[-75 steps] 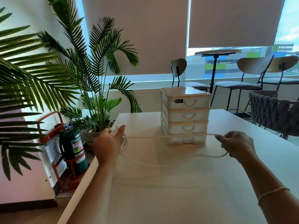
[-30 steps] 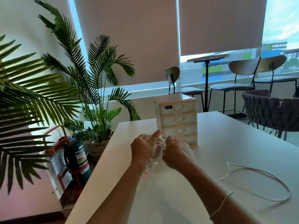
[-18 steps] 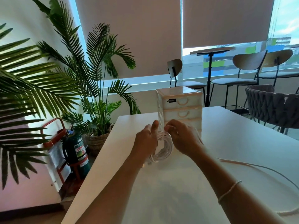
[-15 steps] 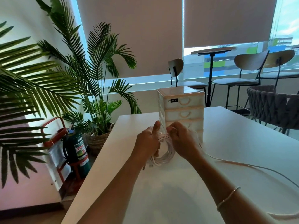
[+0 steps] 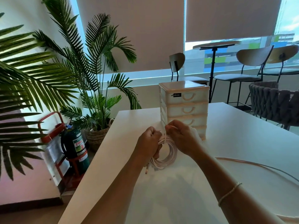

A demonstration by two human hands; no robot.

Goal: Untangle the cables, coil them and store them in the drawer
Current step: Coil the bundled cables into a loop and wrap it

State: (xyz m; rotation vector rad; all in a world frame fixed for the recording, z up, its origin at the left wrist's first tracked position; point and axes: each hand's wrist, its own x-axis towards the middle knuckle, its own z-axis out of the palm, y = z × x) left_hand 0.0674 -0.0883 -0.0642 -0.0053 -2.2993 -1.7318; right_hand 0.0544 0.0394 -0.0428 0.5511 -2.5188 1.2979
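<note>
**Coil in Hand, Tail Left to Wind**

Left hand wrapped around the near side of a white cable coil, fingers curled through the loops and clamping them together just above the white table. Right hand close beside it, fingertips pinching a strand at the top of the coil, apparently laying on another turn. Plug ends dangling below the left hand, almost touching the tabletop.

Outward from the grip: loose tail of cable running from under the right wrist, arcing across the table to the right and off the frame edge. So, by judgement, coiling well along but not finished.

Just behind the hands, a small stack of plastic drawers, all closed as far as can be seen; the lowest partly hidden behind the right hand.

Handling, judged from looks: light, thin, soft and springy, likely smooth enough to slip; loops prone to fan out if the clamp loosens. Best held across the whole bundle at one point, as now, with the free strand fed under mild tension. Not fragile, though sharp bends near the plugs worth avoiding.
</note>
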